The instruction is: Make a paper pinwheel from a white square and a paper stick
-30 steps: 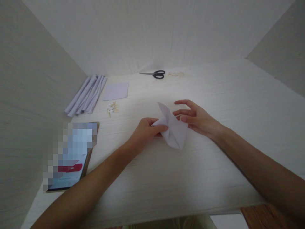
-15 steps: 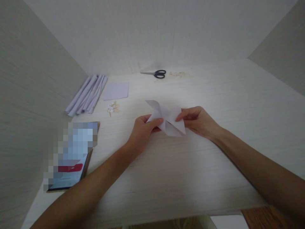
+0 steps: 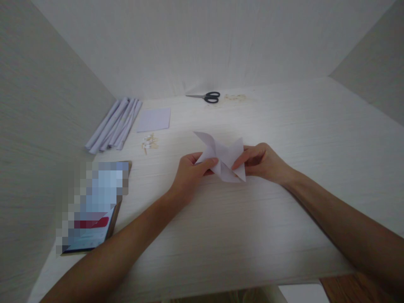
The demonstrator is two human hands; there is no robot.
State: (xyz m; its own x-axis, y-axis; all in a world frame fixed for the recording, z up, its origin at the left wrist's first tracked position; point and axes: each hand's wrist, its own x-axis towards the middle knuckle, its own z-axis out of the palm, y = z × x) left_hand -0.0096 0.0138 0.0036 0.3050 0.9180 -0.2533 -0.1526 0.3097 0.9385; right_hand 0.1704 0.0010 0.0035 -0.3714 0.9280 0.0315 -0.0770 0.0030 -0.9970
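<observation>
Right hand closed in — folded paper pinched between both hands.

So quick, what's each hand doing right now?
Left hand: closed, pinching the folded white paper.
Right hand: closed, pinching the same paper's other side.

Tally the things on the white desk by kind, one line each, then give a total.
Folded white paper piece, held by left hand and right hand: 1
Flat white paper sheet: 1
Bundle of rolled white paper tubes: 1
Black-handled scissors: 1
Phone with blurred screen: 1
Pile of small pale bits: 1
Total: 6
</observation>
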